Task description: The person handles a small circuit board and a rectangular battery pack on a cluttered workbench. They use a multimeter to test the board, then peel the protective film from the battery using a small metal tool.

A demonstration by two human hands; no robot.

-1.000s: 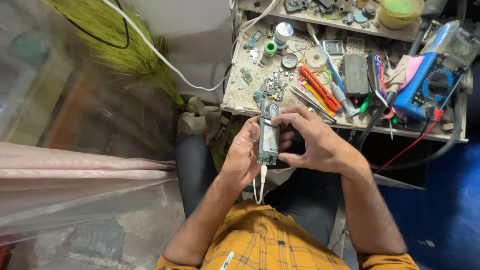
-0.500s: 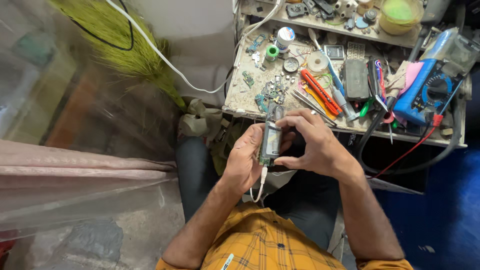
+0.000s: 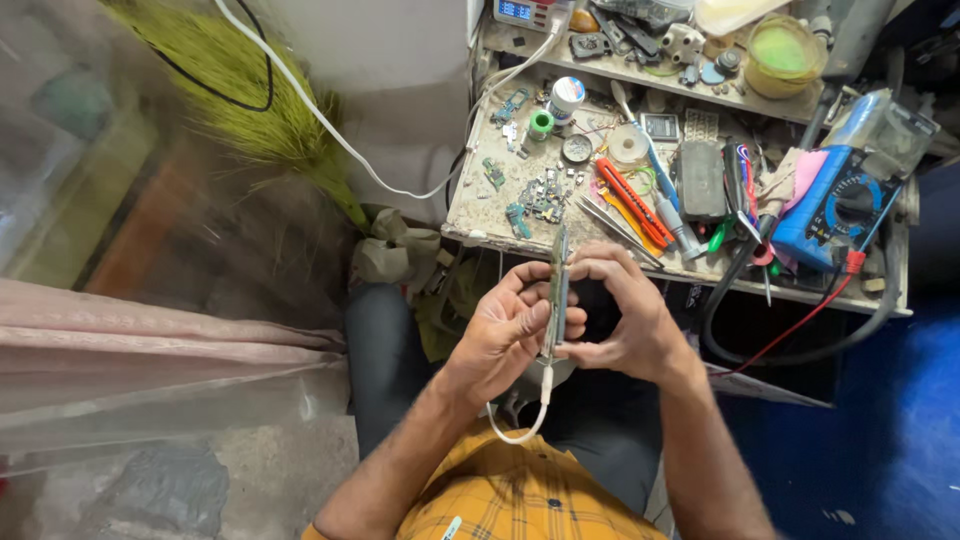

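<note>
A slim opened phone [image 3: 557, 290] stands edge-on toward me, held between both hands above my lap. My left hand [image 3: 508, 325] grips its left side with the fingers curled around it. On the right side, my right hand [image 3: 622, 315] clasps the phone, thumb and fingertips pressing near its top edge. From the phone's lower end a short white cable [image 3: 530, 415] hangs in a loop. Both hands are just in front of the cluttered workbench [image 3: 470, 215].
The bench holds tweezers [image 3: 612, 225], an orange-handled tool [image 3: 636, 203], small circuit parts [image 3: 545, 195], a blue multimeter [image 3: 835, 210] with red lead, and a yellow-green tub [image 3: 783, 52]. A green broom [image 3: 250, 110] and white cord [image 3: 340, 140] lie left; plastic sheeting [image 3: 130, 350] lower left.
The phone has turned from showing its open face to standing edge-on. Both hands have closed in around it and dropped slightly toward my lap.
</note>
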